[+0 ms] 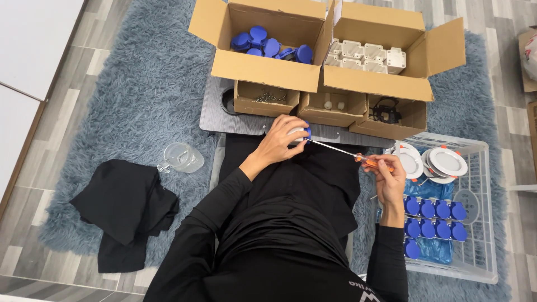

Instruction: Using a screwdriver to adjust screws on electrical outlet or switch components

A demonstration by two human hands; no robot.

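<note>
My left hand grips a small white part with a blue cap at the front edge of a dark grey lap table. In my right hand is a screwdriver with an orange handle. Its thin metal shaft runs up and left, and its tip meets the part in my left hand. I sit on the rug in black clothes, with both hands over my lap.
On the table stand two big open cartons, one with blue caps, one with white housings, and three small boxes, one with screws. A white basket at right holds round white lamps and blue caps. A clear jug and a black cloth lie left.
</note>
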